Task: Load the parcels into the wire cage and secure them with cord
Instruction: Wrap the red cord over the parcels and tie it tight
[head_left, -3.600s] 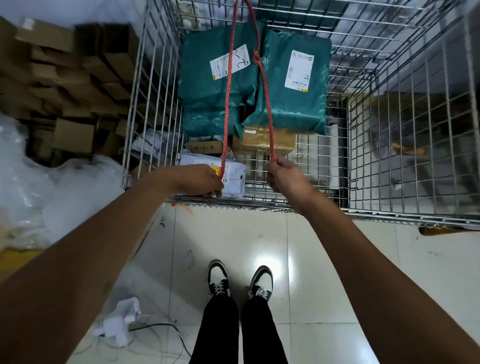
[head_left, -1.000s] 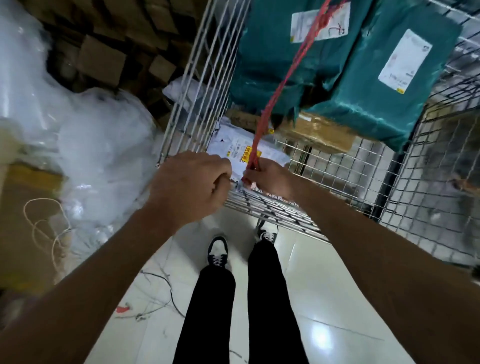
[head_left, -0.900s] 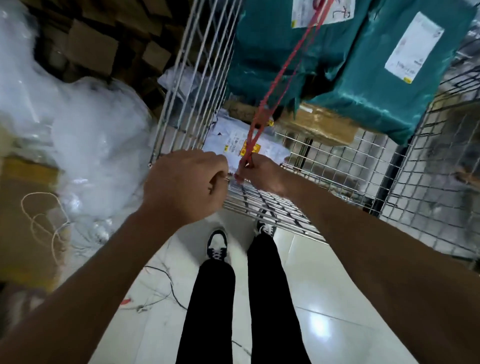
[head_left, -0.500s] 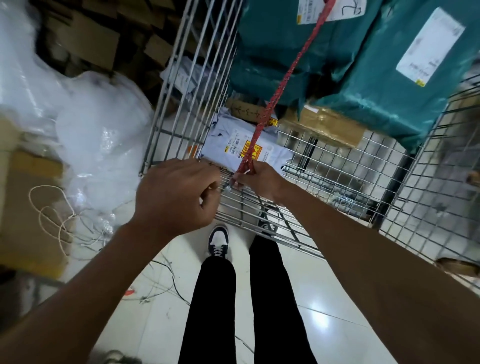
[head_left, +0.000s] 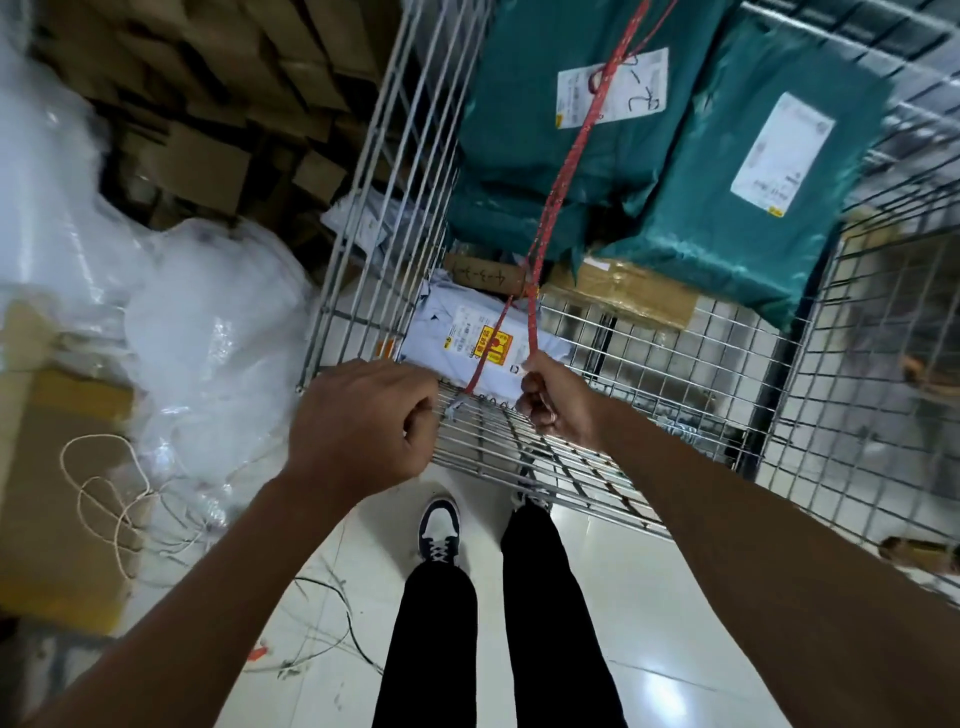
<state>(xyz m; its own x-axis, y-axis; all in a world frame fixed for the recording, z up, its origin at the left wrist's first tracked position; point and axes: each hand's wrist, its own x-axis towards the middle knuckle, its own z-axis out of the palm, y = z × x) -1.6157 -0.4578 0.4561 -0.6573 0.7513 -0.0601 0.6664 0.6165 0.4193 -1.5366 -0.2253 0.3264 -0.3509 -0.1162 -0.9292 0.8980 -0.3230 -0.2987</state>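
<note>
now both hands (head_left: 363, 426) grip cord (head_left: 563, 171) – taut, cage (head_left: 519, 447) edge

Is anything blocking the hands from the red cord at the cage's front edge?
Nothing visible does. The right hand already grips one strand of the red cord; the other strand meets the wire cage rim right beside the curled left hand.

A single head-worn view looks forward and steeply down from above the person's own arms, close enough that both forearms fill the lower corners. The left hand (head_left: 363, 421) and right hand (head_left: 558, 402) sit near mid-frame at the near rim of the wire cage (head_left: 675, 374). Beyond the fingers the cage interior rises to the top edge; below them lie the floor and the person's legs (wide-angle, so the wires bow outward).
</note>
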